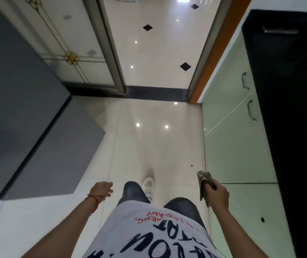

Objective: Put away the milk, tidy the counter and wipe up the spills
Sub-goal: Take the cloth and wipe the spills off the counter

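Note:
My right hand (217,194) grips a folded grey cloth (203,185), held out at hip height beside the pale green cabinet fronts. My left hand (103,189) hangs empty on the left, fingers loosely curled downward, with a red thread around the wrist. The black counter (288,90) runs along the right edge of the view; only its dark top shows. No milk is visible. Below me I see my grey printed shirt, dark jeans and one white shoe (149,185) stepping forward on the shiny tiled floor.
A grey fridge (18,108) stands on the left. Ahead is a doorway with a dark threshold strip (156,92), a metal door frame and an orange-edged panel on its right. Pale green cabinet doors (232,118) with metal handles line the right.

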Demonstrator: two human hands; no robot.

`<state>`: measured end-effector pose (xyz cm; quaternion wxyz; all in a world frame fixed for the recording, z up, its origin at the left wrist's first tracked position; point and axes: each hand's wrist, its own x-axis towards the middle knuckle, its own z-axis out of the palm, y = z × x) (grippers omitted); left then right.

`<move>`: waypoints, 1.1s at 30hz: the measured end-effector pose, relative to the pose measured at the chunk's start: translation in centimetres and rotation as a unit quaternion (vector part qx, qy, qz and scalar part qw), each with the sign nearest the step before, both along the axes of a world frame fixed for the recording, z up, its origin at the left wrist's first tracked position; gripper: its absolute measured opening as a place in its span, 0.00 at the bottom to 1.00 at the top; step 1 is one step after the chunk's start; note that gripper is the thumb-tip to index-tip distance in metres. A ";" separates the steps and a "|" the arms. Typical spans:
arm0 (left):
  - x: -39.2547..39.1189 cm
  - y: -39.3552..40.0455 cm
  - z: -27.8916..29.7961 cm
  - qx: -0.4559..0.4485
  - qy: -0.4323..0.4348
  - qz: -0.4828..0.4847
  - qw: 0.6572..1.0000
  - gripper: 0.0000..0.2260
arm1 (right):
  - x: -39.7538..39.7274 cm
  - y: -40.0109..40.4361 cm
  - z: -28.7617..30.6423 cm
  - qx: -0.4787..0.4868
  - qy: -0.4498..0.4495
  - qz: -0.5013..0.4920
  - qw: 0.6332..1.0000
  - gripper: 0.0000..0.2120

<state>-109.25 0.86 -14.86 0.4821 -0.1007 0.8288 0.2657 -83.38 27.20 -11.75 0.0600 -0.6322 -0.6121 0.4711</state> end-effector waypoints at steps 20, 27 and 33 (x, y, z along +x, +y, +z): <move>-14.6 38.9 3.0 0.059 0.058 -0.281 0.956 0.14 | -10.9 22.3 2.0 -0.001 0.055 -0.130 0.990 0.12; -14.3 50.1 5.7 0.121 0.109 -0.431 0.887 0.14 | -12.5 27.5 6.8 0.005 0.157 -0.120 0.980 0.10; -11.2 61.9 8.4 0.210 0.160 -0.611 0.747 0.12 | -10.6 31.9 11.2 0.068 0.210 -0.309 0.925 0.16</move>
